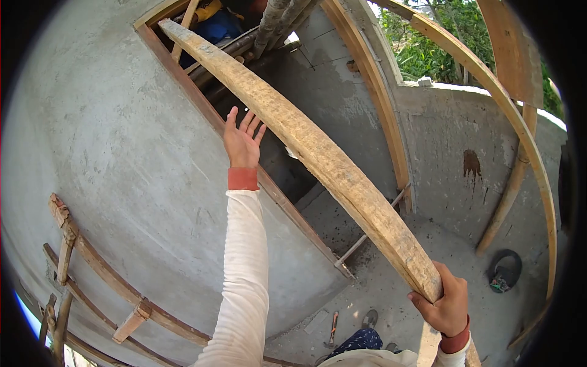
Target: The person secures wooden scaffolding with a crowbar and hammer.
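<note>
A long, rough wooden beam (312, 147) runs diagonally from the upper left to the lower right. My right hand (448, 301) is wrapped round its lower end. Beside the beam's middle, my left hand (243, 139) is raised with its fingers spread and nothing in it. Behind both is a doorway with a wooden frame (287, 196), set in a grey plastered wall (122, 122). The beam's far end is near the top of that frame.
A hammer (332, 329) lies on the floor near my feet. A black bucket (505, 270) stands at the right, near a leaning pole (507, 189). Wooden scaffolding (110, 269) is at the lower left. Curved-looking planks (489, 76) cross the right side.
</note>
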Motion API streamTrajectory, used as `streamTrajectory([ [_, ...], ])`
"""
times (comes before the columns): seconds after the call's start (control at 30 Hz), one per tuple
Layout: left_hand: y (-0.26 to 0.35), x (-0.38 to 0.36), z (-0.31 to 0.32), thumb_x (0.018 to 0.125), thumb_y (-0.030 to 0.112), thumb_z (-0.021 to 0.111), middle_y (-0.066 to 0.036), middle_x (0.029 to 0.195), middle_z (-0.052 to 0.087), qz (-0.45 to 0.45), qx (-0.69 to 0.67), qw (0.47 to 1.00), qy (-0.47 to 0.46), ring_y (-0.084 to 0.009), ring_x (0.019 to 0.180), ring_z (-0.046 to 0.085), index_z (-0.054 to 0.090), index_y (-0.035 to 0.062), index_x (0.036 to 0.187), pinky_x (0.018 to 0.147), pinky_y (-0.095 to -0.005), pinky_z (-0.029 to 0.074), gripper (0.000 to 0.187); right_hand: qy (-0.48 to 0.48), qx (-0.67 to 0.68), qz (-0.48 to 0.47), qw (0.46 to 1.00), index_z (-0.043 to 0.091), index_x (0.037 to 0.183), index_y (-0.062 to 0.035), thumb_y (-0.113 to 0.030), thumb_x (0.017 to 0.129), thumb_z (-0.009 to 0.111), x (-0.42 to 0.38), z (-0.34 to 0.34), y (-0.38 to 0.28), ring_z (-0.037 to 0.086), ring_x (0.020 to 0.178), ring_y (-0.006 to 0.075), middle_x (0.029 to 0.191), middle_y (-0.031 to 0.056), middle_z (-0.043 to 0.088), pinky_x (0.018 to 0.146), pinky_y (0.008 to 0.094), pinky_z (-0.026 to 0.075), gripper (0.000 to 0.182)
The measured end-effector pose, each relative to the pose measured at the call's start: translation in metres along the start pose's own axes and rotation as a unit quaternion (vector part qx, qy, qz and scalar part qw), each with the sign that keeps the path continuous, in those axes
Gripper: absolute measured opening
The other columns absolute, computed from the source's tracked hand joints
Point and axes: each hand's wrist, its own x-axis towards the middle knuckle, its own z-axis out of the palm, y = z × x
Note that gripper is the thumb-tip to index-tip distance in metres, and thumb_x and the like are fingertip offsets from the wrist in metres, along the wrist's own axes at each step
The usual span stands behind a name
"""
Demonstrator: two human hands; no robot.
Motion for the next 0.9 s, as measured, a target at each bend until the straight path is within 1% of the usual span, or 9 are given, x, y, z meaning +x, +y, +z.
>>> streamTrajectory([
  [0.17, 0.011, 0.101, -0.03, 0.1, 0.027, 0.054, -0.016, 0.146, 0.048, 0.061, 0.063, 0.996, 0.032, -0.0277, 0.129, 0.051, 0.017, 0.0157, 0.16, 0.1, -0.0449, 0.043, 0.071, -0.011, 0.0, 0.06, 0.998, 0.066, 0.109, 0.0058, -0.012, 0.059, 0.086, 0.002, 0.008, -0.007, 0.073, 0.074, 0.0276, 0.078, 0.0166, 0.07, 0.073, 0.0304, 0.053, 0.057],
  [0.27, 0.02, 0.158, -0.036, 0.097, 0.024, 0.059, -0.015, 0.15, 0.045, 0.09, 0.159, 0.983, 0.004, -0.0272, 0.13, 0.049, 0.013, 0.0145, 0.161, 0.101, -0.045, 0.043, 0.078, -0.047, 0.007, 0.091, 0.995, 0.066, 0.11, 0.0052, -0.017, 0.06, 0.087, 0.007, 0.007, -0.01, 0.073, 0.074, 0.0274, 0.081, 0.0151, 0.072, 0.075, 0.0309, 0.054, 0.058],
  [0.3, 0.022, 0.176, -0.035, 0.095, 0.031, 0.063, -0.014, 0.145, 0.05, 0.103, 0.207, 0.973, 0.025, -0.0244, 0.127, 0.052, 0.014, 0.0132, 0.16, 0.099, -0.0432, 0.045, 0.083, -0.051, -0.063, 0.105, 0.991, 0.068, 0.094, 0.0, -0.021, 0.074, 0.082, 0.009, -0.001, -0.027, 0.066, 0.068, 0.0339, 0.075, 0.0198, 0.067, 0.062, 0.0392, 0.049, 0.032],
  [0.43, 0.023, 0.26, -0.045, 0.089, 0.036, 0.073, -0.015, 0.136, 0.06, 0.203, 0.183, 0.961, -0.027, -0.02, 0.12, 0.059, 0.028, 0.0077, 0.156, 0.097, -0.0377, 0.049, 0.085, -0.051, -0.099, 0.142, 0.984, 0.067, 0.095, 0.0039, -0.01, 0.064, 0.084, 0.011, 0.003, -0.035, 0.066, 0.075, 0.0397, 0.079, 0.0233, 0.066, 0.071, 0.0428, 0.05, 0.038],
  [0.53, 0.009, 0.338, -0.067, 0.085, 0.037, 0.077, -0.018, 0.141, 0.057, 0.255, 0.144, 0.955, -0.038, -0.0253, 0.126, 0.057, 0.029, 0.0027, 0.155, 0.103, -0.0361, 0.046, 0.091, -0.046, -0.102, 0.153, 0.982, 0.067, 0.099, 0.0042, -0.008, 0.065, 0.081, 0.014, 0.007, -0.039, 0.066, 0.074, 0.0341, 0.08, 0.0211, 0.067, 0.072, 0.0405, 0.05, 0.039],
  [0.57, 0.01, 0.355, -0.068, 0.084, 0.037, 0.078, -0.019, 0.143, 0.055, 0.268, 0.143, 0.952, -0.03, -0.027, 0.128, 0.055, 0.029, 0.0014, 0.155, 0.104, -0.0359, 0.044, 0.094, -0.055, -0.078, 0.182, 0.979, 0.066, 0.104, 0.0049, -0.01, 0.067, 0.078, 0.013, 0.008, -0.037, 0.065, 0.073, 0.0266, 0.08, 0.0164, 0.068, 0.073, 0.0383, 0.05, 0.042],
  [0.67, 0.019, 0.39, -0.072, 0.078, 0.037, 0.082, -0.023, 0.149, 0.047, 0.282, 0.191, 0.939, 0.043, -0.0313, 0.136, 0.048, 0.025, -0.0007, 0.156, 0.111, -0.0366, 0.039, 0.104, -0.056, -0.054, 0.169, 0.983, 0.065, 0.106, 0.0056, -0.014, 0.068, 0.078, 0.014, 0.009, -0.036, 0.061, 0.074, 0.0208, 0.079, 0.0119, 0.066, 0.072, 0.0363, 0.05, 0.044],
  [0.8, 0.023, 0.401, -0.073, 0.071, 0.036, 0.086, -0.027, 0.155, 0.038, 0.279, 0.263, 0.912, 0.147, -0.036, 0.143, 0.04, 0.02, -0.0027, 0.157, 0.117, -0.0372, 0.033, 0.114, -0.077, -0.074, 0.282, 0.953, 0.065, 0.098, 0.0033, -0.015, 0.067, 0.08, 0.004, 0.005, -0.029, 0.058, 0.07, 0.0126, 0.077, 0.0069, 0.063, 0.063, 0.0322, 0.047, 0.039],
  [0.9, 0.034, 0.381, -0.063, 0.071, 0.032, 0.086, -0.027, 0.156, 0.036, 0.265, 0.303, 0.891, 0.209, -0.0367, 0.144, 0.038, 0.018, -0.0023, 0.157, 0.119, -0.0371, 0.031, 0.115, -0.075, -0.083, 0.276, 0.955, 0.064, 0.095, 0.002, -0.008, 0.066, 0.074, 0.004, 0.008, -0.03, 0.056, 0.067, 0.0107, 0.075, 0.0035, 0.061, 0.06, 0.0305, 0.045, 0.031],
])
